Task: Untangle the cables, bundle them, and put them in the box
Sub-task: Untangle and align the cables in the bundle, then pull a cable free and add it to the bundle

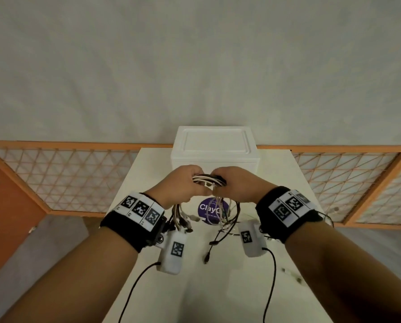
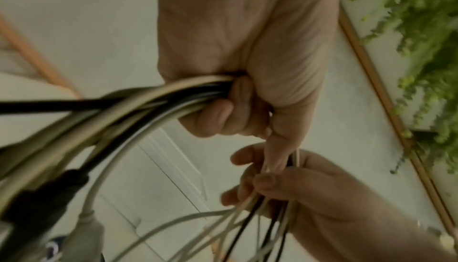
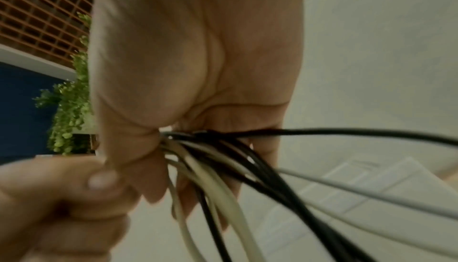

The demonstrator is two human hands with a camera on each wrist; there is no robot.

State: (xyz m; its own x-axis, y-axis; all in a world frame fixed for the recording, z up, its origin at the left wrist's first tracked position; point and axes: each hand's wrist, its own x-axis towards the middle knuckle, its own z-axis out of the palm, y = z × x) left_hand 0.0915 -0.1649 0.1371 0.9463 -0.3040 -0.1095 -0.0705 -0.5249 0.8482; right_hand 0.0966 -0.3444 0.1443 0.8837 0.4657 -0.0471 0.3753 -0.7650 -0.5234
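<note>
Both hands raised above tabletop (image 1: 218,287), clenched side by side on gathered black-and-white cables (image 1: 209,179). Left hand (image 1: 179,183) fists bundle; right hand (image 1: 235,183) clamps same strands just beside it. Loose ends, plugs dangle below grip. White box (image 1: 214,148), lid on, just beyond grip. Judgement: keep one fist tight, fold dangling ends up evenly before binding; box needs opening.

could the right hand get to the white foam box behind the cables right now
Probably not yet: the right hand and left hand both grip the black and white cable bundle, though the lidded white foam box sits unobstructed just beyond.
</note>
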